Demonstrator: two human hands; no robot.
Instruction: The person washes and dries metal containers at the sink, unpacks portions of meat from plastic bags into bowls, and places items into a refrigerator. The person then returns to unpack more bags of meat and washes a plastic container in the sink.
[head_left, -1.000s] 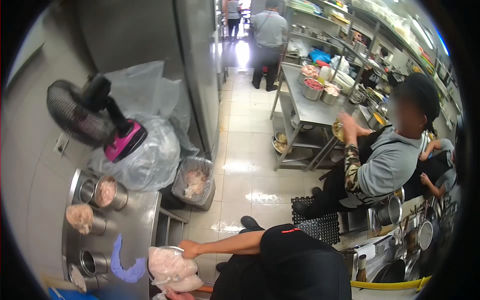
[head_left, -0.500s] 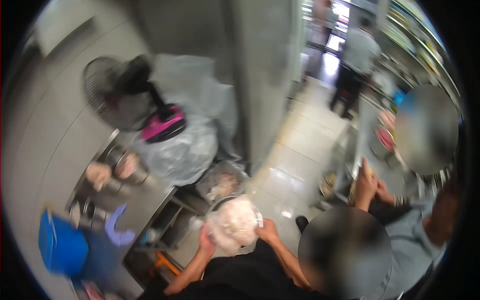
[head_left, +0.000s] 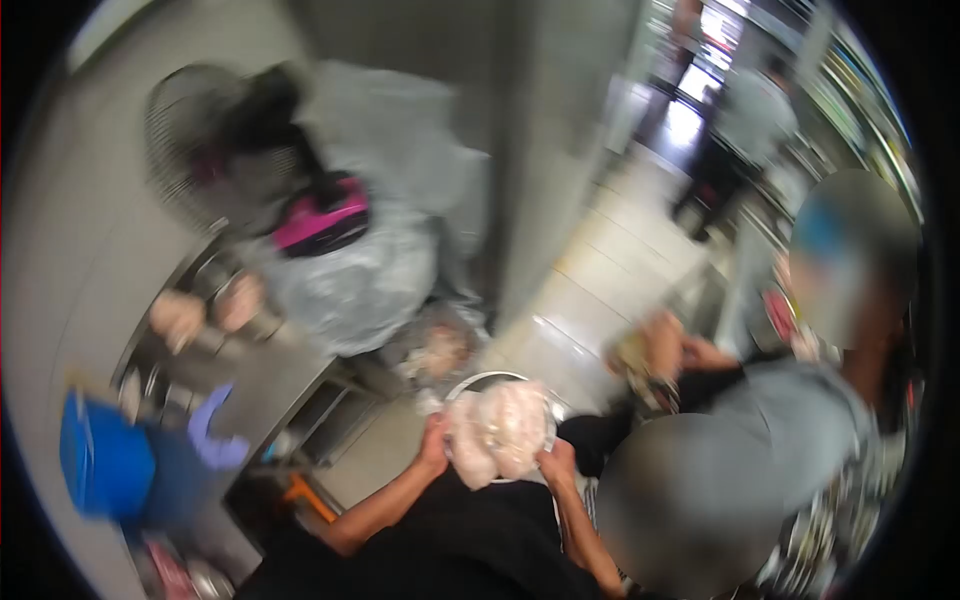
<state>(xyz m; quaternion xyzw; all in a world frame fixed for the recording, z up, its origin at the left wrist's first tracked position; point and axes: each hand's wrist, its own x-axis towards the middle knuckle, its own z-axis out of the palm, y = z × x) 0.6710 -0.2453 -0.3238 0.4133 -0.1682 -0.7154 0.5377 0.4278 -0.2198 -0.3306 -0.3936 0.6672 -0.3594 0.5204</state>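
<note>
The bowl [head_left: 486, 376] is in front of the person's belly, held up by two bare hands. It is full of lumpy, pale pink meat [head_left: 500, 430] that piles up over the rim—the top of it looks shiny. The left hand [head_left: 434, 445] has the left side of the bowl, and its fingers are closed on the edge. The right hand [head_left: 557, 462] pinches the right side, close to the rim; the blur hides how each finger sits. Both arms come up from below, bent at the elbows, and lean in toward the bowl. Just past the bowl is a bin [head_left: 440, 345] with a clear bag in it, and pale scraps lie inside. Over to the left is a metal table [head_left: 283, 385]. Near its far end, two tins hold more pink meat: one heap [head_left: 178, 318] stands up high, and the other heap [head_left: 240, 300] sits next to it. More tins [head_left: 150, 390] stand closer along the wall, but they are too fuzzy to see into. A purple glove [head_left: 215, 430] lies on the table near a blue tub [head_left: 105, 455]. By the far end of the table, a fan [head_left: 230, 150] stands on big clear bags [head_left: 370, 290]. On the right, a co-worker's hands [head_left: 670, 350] are close together—I cannot tell what they hold.
</note>
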